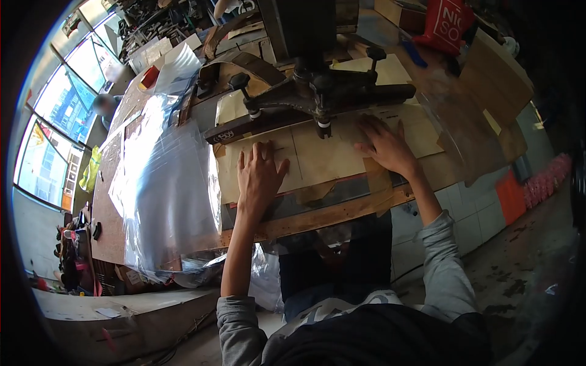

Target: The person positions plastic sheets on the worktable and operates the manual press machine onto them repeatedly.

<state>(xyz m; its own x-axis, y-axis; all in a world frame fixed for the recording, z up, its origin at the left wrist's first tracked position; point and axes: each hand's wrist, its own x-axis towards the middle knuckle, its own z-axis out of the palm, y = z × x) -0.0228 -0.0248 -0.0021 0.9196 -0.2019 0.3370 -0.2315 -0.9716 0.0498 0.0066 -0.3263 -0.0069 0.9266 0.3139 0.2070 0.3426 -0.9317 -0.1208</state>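
A pale yellow card sheet (pixel 326 160) with dark lines on it lies on the workbench in front of me. My left hand (pixel 259 175) rests on its left part, palm down, fingers apart. Farther right, my right hand (pixel 388 147) lies on the same sheet with its fingers spread and thumb out. Neither hand grips anything. Above the sheet is a dark metal press head (pixel 317 91) with knobbed arms and a long bar (pixel 360 101). The bar hides part of the sheet's far edge. Brown tape (pixel 379 183) runs over the near edge, beside my right hand.
Shiny clear plastic sheets (pixel 165 189) cover the bench at left. Another clear sheet (pixel 467 137) and a brown cardboard piece (pixel 495 79) are at right. A red bag (pixel 444 27) sits at the back right. A person (pixel 107 105) is by the windows.
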